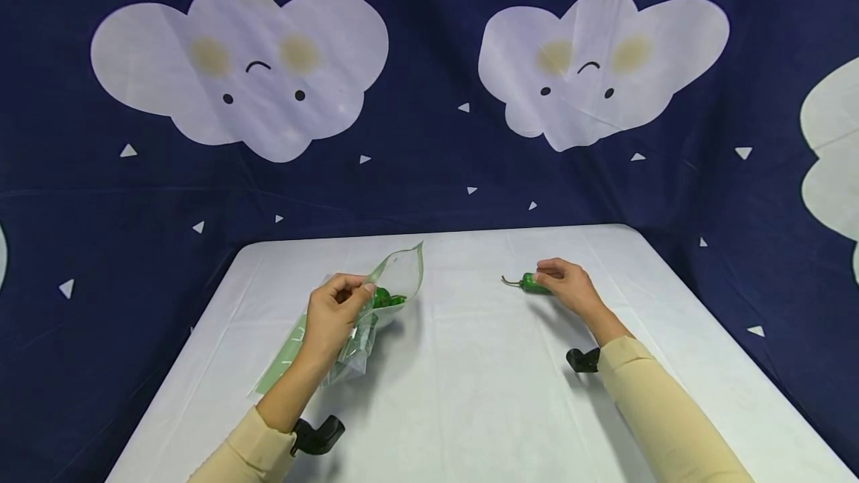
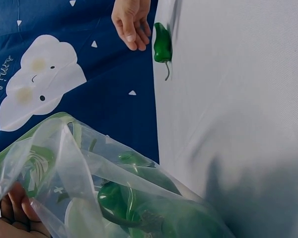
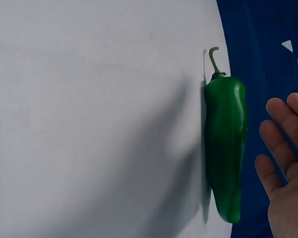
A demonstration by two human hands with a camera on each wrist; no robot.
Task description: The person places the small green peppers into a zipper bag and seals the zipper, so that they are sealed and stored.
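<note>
My left hand (image 1: 330, 319) pinches the rim of a clear plastic zip bag (image 1: 408, 268) with green print, holding its mouth apart above the table's left half. Green peppers (image 2: 111, 198) show through the film inside the bag. On the table to the right lies a single long green pepper (image 3: 224, 144) with a curved stem. My right hand (image 1: 570, 288) hovers just above this pepper; in the right wrist view a gap separates the loosely extended fingers (image 3: 280, 141) from it.
A white cloth covers the table (image 1: 470, 393). More flat green-and-clear packaging (image 1: 285, 356) lies beneath my left forearm. Behind the table hangs a dark blue curtain (image 1: 429, 170) with clouds and small triangles. Each wrist carries a black camera mount (image 1: 318, 434).
</note>
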